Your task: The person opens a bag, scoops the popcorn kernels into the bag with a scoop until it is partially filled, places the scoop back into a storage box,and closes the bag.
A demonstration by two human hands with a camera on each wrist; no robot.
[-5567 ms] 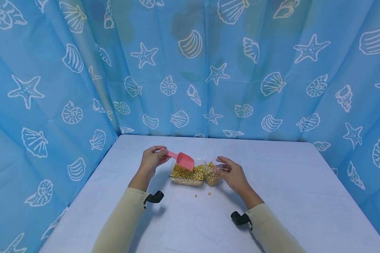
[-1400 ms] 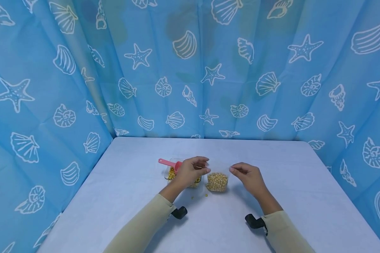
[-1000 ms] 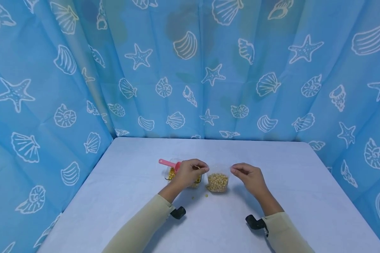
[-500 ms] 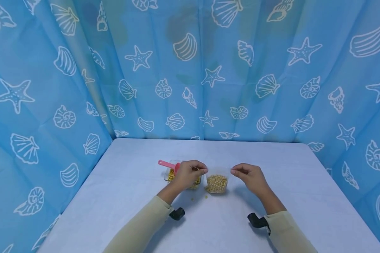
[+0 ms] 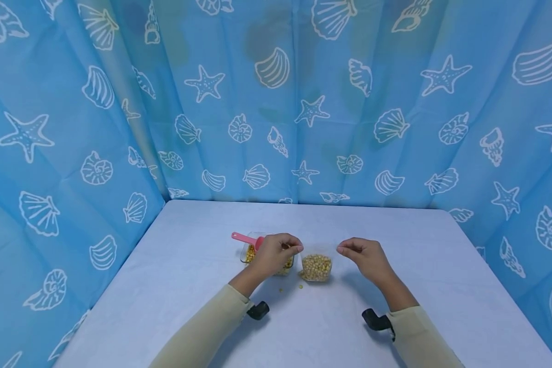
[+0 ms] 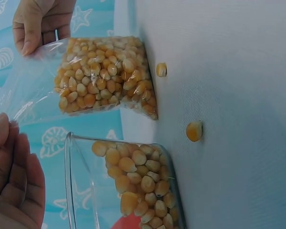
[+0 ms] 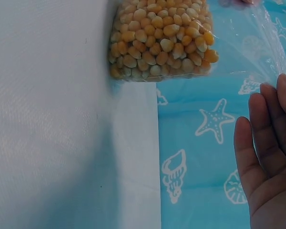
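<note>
A clear plastic bag point(image 5: 316, 267) partly filled with corn kernels stands upright on the table, its upper part unfilled. My left hand point(image 5: 274, 253) pinches one top corner of the bag, seen also in the left wrist view, where the hand point(image 6: 14, 176) is at lower left. The opposite corner is pinched by my right hand point(image 5: 365, 258), between thumb and fingertips. In the right wrist view the bag's film stretches taut toward that hand point(image 7: 271, 148). Beside the bag, partly hidden behind my left hand, sits a glass container point(image 6: 69, 181) of corn kernels.
A pink scoop point(image 5: 245, 238) lies in the glass container, its handle over the far left side. Two loose kernels point(image 6: 194, 131) lie on the white table point(image 5: 395, 245) in front of the bag. A blue shell-patterned curtain point(image 5: 276, 128) hangs behind the table.
Earlier my left hand held the pink scoop over the glass container; the scoop now lies in it, and that hand pinches the bag. Over the last second both hands stay nearly still.
</note>
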